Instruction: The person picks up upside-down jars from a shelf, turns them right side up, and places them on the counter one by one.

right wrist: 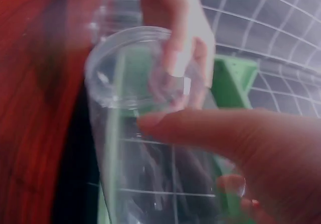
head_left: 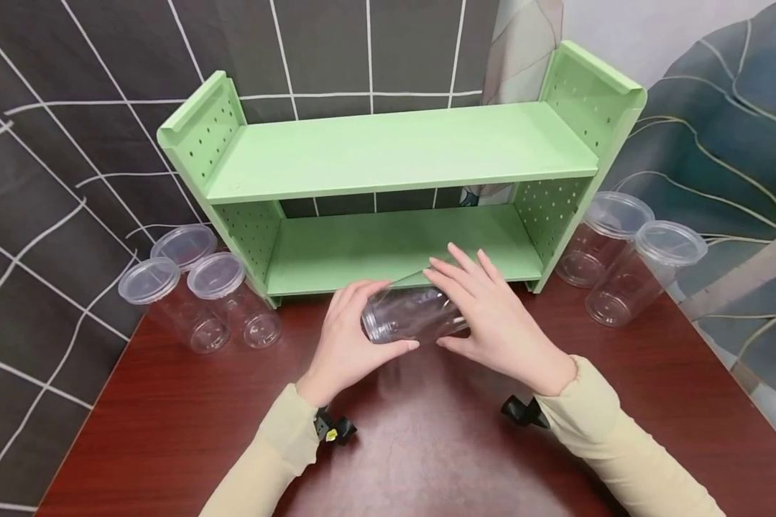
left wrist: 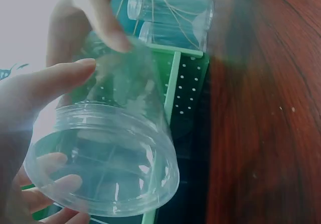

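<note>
My left hand (head_left: 345, 345) fingers curled round open end of clear jar (head_left: 410, 316), thumb under rim. My right hand (head_left: 491, 316) cups jar's other end, fingers spread over top, thumb (right wrist: 210, 133) pressed on side wall. Jar lies sideways between both hands, just above red-brown table (head_left: 427, 445), directly before lower board of green shelf (head_left: 394, 151). Three lidded jars (head_left: 194, 287) stand left of shelf, two lidded jars (head_left: 627, 255) right of it. Patterned cloth (head_left: 52, 143) behind.
</note>
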{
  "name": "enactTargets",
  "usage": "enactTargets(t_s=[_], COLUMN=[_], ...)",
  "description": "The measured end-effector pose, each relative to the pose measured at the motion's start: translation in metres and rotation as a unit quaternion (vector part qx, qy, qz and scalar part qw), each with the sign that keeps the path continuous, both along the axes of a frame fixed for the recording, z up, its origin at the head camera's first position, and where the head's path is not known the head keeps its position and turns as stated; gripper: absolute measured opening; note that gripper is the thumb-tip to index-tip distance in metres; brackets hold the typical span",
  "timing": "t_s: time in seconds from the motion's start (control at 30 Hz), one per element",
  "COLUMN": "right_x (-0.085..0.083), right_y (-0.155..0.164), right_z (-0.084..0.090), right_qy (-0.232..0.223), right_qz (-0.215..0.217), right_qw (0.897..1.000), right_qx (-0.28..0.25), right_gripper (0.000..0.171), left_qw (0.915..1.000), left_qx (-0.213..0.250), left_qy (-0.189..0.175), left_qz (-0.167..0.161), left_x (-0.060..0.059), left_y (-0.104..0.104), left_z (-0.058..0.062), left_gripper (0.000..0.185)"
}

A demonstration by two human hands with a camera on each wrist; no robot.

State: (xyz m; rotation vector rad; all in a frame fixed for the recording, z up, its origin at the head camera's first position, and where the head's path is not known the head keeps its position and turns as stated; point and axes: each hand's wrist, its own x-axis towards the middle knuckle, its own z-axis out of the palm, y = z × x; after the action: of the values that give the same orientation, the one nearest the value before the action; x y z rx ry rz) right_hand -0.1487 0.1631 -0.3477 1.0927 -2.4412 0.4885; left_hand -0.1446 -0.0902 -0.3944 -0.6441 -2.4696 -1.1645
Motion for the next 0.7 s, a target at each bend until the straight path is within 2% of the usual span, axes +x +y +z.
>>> enactTargets(t_s=[0.17, 0.47, 0.6, 0.7], right_x=[-0.001, -0.001, -0.002, -0.002], right_y=[-0.006, -0.013, -0.013, -0.011], right_z=[-0.014, -0.024, -0.026, -0.027], right_qy=[-0.005, -0.044, -0.043, -0.046], right_qz=[-0.011, -0.027, -0.036, -0.041], right_qw=[0.999, 0.998, 0.997, 0.997], right_qx=[0.03, 0.047, 0.046, 0.043], right_gripper=[0.102, 0.11, 0.109, 0.109], left_qw=[0.9997, 0.9965, 0.9959, 0.9968], left_qx=[-0.009, -0.032, -0.028, -0.006], left_qy=[0.022, 0.067, 0.067, 0.051], left_qz=[-0.01, -0.039, -0.054, -0.061], left_x=[0.001, 0.005, 0.005, 0.006], left_y=[0.004, 0.01, 0.01, 0.007], left_z=[0.004, 0.011, 0.011, 0.014], left_gripper=[0.084, 0.08, 0.081, 0.083])
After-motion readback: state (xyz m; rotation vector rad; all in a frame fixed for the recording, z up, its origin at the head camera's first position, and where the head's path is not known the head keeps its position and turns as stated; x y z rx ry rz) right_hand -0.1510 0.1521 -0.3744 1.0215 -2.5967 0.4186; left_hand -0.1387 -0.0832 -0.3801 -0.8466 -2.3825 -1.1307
